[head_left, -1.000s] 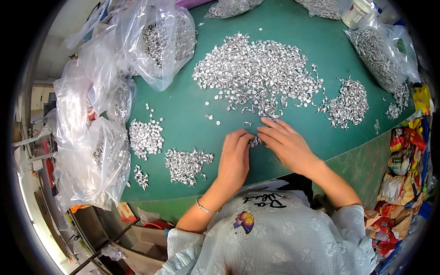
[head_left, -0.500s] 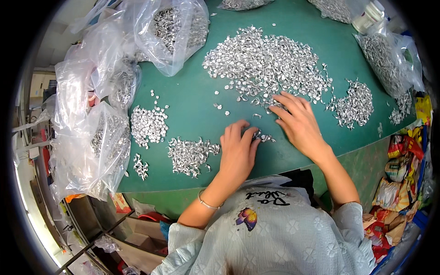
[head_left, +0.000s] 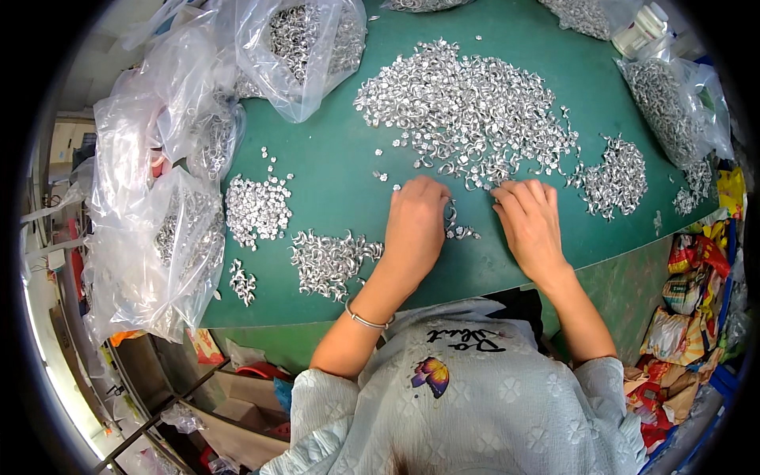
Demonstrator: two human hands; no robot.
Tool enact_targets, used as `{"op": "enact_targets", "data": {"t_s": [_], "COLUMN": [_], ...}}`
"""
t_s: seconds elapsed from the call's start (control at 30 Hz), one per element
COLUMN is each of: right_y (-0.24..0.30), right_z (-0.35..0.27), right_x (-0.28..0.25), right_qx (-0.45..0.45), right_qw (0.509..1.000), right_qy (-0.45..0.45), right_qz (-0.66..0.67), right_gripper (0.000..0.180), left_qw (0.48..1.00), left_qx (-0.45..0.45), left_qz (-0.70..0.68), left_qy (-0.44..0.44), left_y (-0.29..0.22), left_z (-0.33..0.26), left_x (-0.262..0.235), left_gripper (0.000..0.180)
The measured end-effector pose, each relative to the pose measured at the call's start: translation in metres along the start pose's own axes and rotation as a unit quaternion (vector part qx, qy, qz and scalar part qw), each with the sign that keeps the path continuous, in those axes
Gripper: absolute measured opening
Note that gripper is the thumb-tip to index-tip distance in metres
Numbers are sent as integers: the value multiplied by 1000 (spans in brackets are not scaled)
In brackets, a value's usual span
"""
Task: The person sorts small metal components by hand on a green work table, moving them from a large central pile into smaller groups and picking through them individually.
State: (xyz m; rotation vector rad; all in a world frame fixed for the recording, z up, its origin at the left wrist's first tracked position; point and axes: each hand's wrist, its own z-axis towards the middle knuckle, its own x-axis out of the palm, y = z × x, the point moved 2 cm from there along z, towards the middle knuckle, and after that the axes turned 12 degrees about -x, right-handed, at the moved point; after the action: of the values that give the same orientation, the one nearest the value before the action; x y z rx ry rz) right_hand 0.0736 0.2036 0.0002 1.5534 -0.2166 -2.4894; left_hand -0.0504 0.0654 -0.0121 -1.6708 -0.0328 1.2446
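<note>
in the head view, from above, my left hand (head_left: 418,222) is half closed with its fingers curled down over the table (head_left: 332,174); the fingertips are hidden from me, so i cannot tell whether they pinch anything. just to its right, between my hands, lies a short scatter of silver pieces (head_left: 461,233). my right hand (head_left: 530,222) has its fingers bent and lying side by side, their tips at the near edge of the big heap (head_left: 467,111) of small silver metal pieces; i cannot tell whether they have hold of a piece.

the big heap spreads across the green tabletop beyond both hands. to its right sits a smaller heap (head_left: 613,180) of curved silver pieces. to the left of my left hand there is a pile of curved pieces (head_left: 328,263), farther left a pile of rounder, flower-like pieces (head_left: 257,209), and below that a tiny pile (head_left: 242,283).

clear plastic bags (head_left: 190,253) crowd the left edge, and a filled bag (head_left: 661,99) leans at the far right near a white bottle (head_left: 643,30). a bracelet (head_left: 369,321) circles my left wrist, and my pale shirt (head_left: 507,419) carries a butterfly (head_left: 430,377).
</note>
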Motion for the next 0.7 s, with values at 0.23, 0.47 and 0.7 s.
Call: {"op": "enact_targets", "data": {"t_s": [0.23, 0.47, 0.7], "right_y": [-2, 18, 27], "right_z": [-2, 7, 10], "right_x": [-8, -10, -5], "right_qx": [44, 25, -16], "right_qw": [995, 983, 986], "right_qy": [-47, 22, 107], "right_qz": [77, 182, 125], "right_gripper": [17, 20, 14], "left_qw": [997, 995, 997], "left_qx": [60, 48, -28], "left_qz": [31, -35, -55], "left_qy": [41, 74, 44], "left_y": [-10, -2, 1], "left_z": [-14, -11, -3], "left_x": [-10, -10, -14], "left_gripper": [22, 15, 15]}}
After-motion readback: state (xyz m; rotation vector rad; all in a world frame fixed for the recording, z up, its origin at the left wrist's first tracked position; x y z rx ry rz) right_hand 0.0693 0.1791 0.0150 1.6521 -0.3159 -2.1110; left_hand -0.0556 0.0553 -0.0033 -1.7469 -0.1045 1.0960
